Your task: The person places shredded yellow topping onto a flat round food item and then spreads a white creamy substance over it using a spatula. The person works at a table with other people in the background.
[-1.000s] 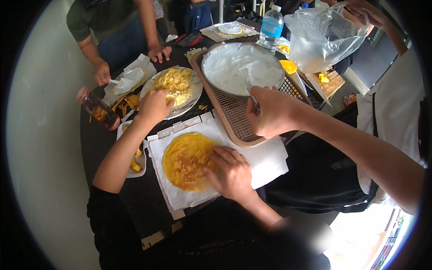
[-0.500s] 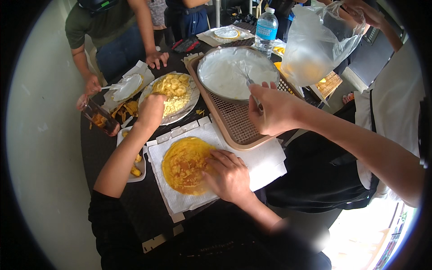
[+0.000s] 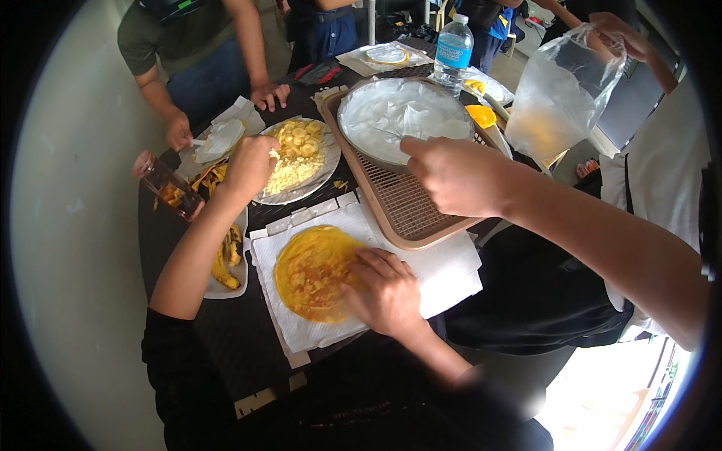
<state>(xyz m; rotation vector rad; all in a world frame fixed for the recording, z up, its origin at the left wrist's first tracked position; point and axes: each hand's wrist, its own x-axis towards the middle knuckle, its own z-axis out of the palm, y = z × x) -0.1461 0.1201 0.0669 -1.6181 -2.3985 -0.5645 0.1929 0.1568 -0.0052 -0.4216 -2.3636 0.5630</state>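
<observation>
Left hand: fingers curled at the near left edge of the white plate, by the chopped yellow pieces; can't tell if it's gripping any. Right hand: loosely spread, fingers over the right edge of the round yellow pancake, nothing gripped that I can see. Pancake lies flat on white paper towel, near middle of the dark table. Banana slices sit on the plate's far side.

In the way: left forearm partly covers the foam tray of bananas. From the right, another person's arm crosses the brown mesh tray; that hand works a whisk in the bowl of white cream. Water bottle stands just beyond the bowl. Far right, a hand holds up a clear plastic bag.
</observation>
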